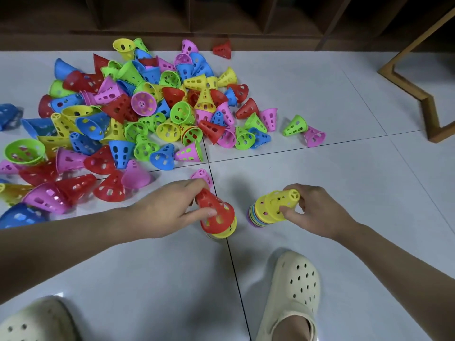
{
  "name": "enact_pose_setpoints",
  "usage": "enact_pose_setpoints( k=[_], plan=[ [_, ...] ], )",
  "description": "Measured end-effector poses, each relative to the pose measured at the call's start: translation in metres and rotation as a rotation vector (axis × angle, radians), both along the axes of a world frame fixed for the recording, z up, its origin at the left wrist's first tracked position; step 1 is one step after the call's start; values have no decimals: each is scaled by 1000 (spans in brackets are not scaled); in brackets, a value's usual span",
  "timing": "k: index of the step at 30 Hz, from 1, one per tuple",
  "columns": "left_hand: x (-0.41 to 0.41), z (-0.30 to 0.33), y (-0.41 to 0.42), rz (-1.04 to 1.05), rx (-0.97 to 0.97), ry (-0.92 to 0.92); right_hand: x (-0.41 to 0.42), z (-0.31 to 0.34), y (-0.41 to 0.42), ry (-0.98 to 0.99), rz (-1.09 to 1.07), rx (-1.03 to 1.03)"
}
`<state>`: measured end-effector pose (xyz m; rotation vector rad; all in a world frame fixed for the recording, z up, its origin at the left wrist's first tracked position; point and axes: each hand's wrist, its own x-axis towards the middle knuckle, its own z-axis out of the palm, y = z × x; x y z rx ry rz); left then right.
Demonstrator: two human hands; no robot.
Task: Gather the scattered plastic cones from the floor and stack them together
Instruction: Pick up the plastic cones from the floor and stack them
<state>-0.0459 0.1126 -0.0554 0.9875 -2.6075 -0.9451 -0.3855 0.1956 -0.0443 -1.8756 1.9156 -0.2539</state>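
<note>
**Two cone stacks in hand, loose pile beyond**

The left hand (170, 207) grips a red cone (216, 212), thumb on its near wall and fingers curled over the narrow top, seated as the uppermost piece of a short stack (225, 231) whose yellow rim shows beneath. That stack stands on the white tiled floor (344, 168) just at a dark grout line, its long axis close to upright and leaning, narrow end toward 11 o'clock. The right hand (317, 210) pinches a yellow cone (283, 204) between thumb and fingers; this one caps a second, multicoloured stack (257, 217) just to the 3 o'clock side of the first, tilted with its narrow end toward 2 o'clock. The two stacks stand near each other without touching.

A single pink cone (203, 175) lies just past the left fingers at 12 o'clock. Farther out, from 9 to 12 o'clock, a dense heap of loose cones (138, 114) in red, blue, green, yellow and pink lies on the tiles, pointing every way; a green cone (295, 125) and a pink one (314, 136) sit apart at its 3 o'clock edge, and a lone red cone (222, 49) lies by the dark wooden furniture base (172, 33) at the far edge. Bare tile stretches from 1 to 4 o'clock, bounded by an angled wooden leg (428, 104). Two cream perforated clogs (293, 289) sit at 5 and 7 o'clock.
</note>
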Motion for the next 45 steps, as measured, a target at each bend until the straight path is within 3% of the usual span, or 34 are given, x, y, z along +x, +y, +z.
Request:
enact_pose_setpoints(
  k=[4,8,14,20,23,27,35,42,45],
  plan=[
    [-10,-11,11,-27,-33,-21,1,-16,3,19,13,66],
    [-17,-17,13,-89,53,-33,0,-19,2,52,-4,142],
    [-7,-16,-17,-1,84,-77,-3,-19,-16,13,-29,84],
    [39,-41,-73,265,80,-221,22,-14,-50,-66,13,3],
    [63,-62,-99,551,34,-324,49,-21,-69,-130,44,-33],
    [81,-78,-117,862,282,-527,90,-35,-93,-184,128,-11],
    [91,-91,-121,809,398,-591,128,-68,-137,-92,237,125],
    [84,-95,-122,861,537,-521,135,-96,-160,-36,275,261],
    [80,-93,-114,777,524,-500,139,-105,-153,-32,281,296]
  ],
)
